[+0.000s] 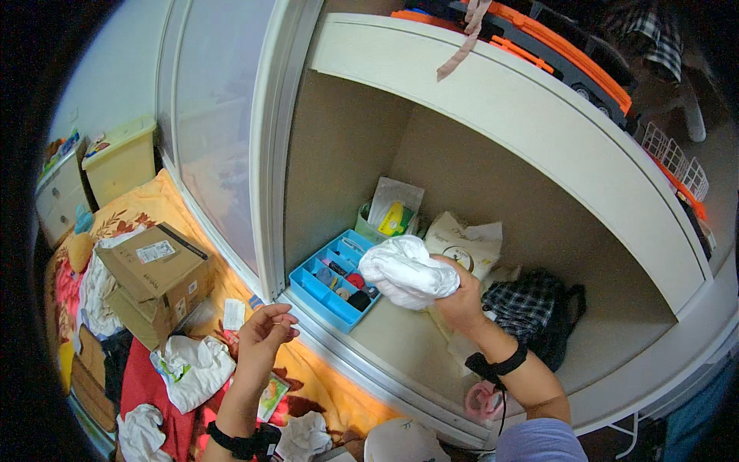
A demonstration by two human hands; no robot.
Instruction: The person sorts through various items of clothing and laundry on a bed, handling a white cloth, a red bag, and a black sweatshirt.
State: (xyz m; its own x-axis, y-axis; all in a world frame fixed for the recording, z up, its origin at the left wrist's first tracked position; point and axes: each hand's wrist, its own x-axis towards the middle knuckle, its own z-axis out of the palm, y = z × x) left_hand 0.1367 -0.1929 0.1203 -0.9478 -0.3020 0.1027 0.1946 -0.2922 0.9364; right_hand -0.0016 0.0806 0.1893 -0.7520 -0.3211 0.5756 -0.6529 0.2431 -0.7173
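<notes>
My right hand (460, 299) grips a bunched white cloth (406, 271) and holds it up inside the low cupboard compartment. Just left of the cloth is a blue divided box (312, 304), with small dark and red items in its sections. My left hand (265, 333) hovers over the orange blanket by the cupboard's sill, fingers loosely bent and apart, with nothing visible in them. Behind the cloth are a cream printed bag (464, 240) and a clear packet with a yellow-green label (394, 212). A black plaid fabric item (531, 302) lies right of my right hand.
An opened cardboard box (158, 269) stands on the orange blanket (300, 369) at left, among scattered clothes. A white T-shirt (196, 373) lies near my left forearm. The cupboard's white shelf edge (500, 92) overhangs the compartment. A pink ring-shaped item (483, 400) sits near the sill.
</notes>
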